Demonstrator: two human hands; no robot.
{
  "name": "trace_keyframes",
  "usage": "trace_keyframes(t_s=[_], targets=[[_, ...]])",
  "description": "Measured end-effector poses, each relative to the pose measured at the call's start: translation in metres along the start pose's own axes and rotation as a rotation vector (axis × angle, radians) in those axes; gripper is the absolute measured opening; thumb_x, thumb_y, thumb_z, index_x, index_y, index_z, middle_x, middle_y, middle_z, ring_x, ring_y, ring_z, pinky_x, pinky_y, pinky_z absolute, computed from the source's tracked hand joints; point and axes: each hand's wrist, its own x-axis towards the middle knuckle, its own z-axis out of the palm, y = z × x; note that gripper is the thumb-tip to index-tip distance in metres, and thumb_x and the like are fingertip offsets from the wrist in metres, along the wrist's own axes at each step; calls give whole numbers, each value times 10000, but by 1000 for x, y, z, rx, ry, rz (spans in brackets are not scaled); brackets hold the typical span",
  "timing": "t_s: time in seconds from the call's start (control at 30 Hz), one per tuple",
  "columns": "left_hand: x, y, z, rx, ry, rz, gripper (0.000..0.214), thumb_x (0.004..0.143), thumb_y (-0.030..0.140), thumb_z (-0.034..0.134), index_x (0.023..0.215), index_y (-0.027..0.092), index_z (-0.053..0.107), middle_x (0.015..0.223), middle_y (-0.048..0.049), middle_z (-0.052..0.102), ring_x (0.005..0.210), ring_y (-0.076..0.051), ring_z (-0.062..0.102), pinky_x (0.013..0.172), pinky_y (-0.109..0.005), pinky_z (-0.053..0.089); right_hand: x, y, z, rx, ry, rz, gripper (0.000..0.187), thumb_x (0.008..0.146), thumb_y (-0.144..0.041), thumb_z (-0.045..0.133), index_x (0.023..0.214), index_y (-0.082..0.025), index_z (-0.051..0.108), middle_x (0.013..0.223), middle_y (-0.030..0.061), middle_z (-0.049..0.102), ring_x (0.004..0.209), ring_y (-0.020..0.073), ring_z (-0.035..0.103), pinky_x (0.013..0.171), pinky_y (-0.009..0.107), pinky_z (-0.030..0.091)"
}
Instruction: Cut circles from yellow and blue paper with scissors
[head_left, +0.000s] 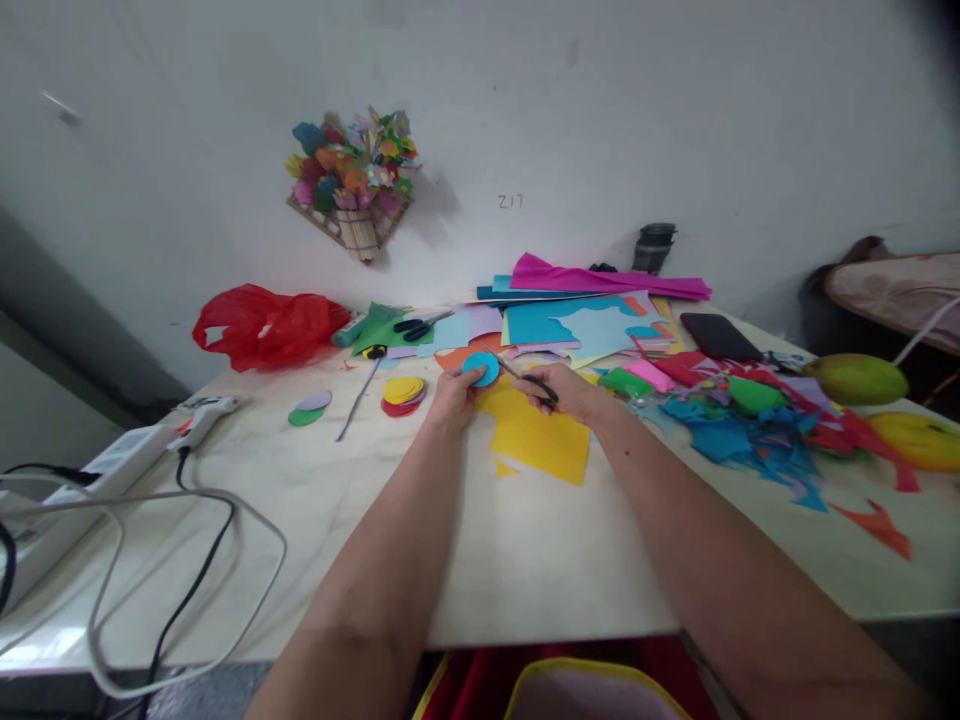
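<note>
Between the thumb and fingers of my left hand is a blue paper circle, held above the table. My right hand grips a pair of black-handled scissors, their blades pointing left to the circle's right edge. Whether the blades touch the paper, I cannot tell. Under both hands lies a yellow paper sheet with cut-out edges. Left of my left hand, yellow paper circles are stacked over red and purple ones. Farther left, a lilac circle overlaps a green circle.
Coloured paper sheets and a second pair of scissors lie at the back. Paper scraps, a phone and a green mango are on the right. A red plastic bag and cables occupy the left.
</note>
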Motion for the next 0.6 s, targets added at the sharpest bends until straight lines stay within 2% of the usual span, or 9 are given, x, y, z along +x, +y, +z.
trace_keyframes(t_s=[0.3,0.6], targets=[[-1,1,-1,-8,-7,6,202,565,156,809,741,123,716,788,-89,756,930,-301,737,968,-457,555,0,-1,1,-10,-6,-7,311,744,-399,732,645,-186,528,483,-44,484,396,68,400,375,208,285],[1,1,-2,-4,31,-1,198,588,158,810,761,112,726,803,-85,758,858,-255,743,913,-394,580,-5,-8,1,-30,-23,-10,323,752,-394,738,634,-193,514,465,-48,478,395,74,404,375,206,299]])
